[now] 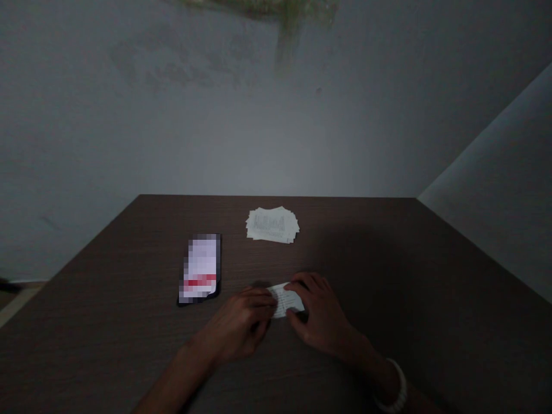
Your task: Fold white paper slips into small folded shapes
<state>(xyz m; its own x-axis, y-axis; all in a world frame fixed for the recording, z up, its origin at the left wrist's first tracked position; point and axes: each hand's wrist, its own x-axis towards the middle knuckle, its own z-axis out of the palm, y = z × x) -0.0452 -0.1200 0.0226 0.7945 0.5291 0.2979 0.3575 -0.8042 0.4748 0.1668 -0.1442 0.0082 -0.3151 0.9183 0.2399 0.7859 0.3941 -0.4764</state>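
Observation:
A small piece of printed paper (282, 301) lies low over the table between my two hands. My left hand (244, 319) is closed on its left end, fingers bent over the edge. On the right end, my right hand (319, 313) grips the paper with thumb and fingers curved around it. Parts of the paper are hidden under the fingers of both hands. Beyond them sits an untidy stack of printed paper pieces (272, 225), their corners fanned out at different angles.
A phone (200, 267) with a lit, blurred-out screen rests to the left of my hands. The brown wooden table (150, 230) reaches back to a grey wall (276, 132). A white bead bracelet (399, 385) circles my right wrist.

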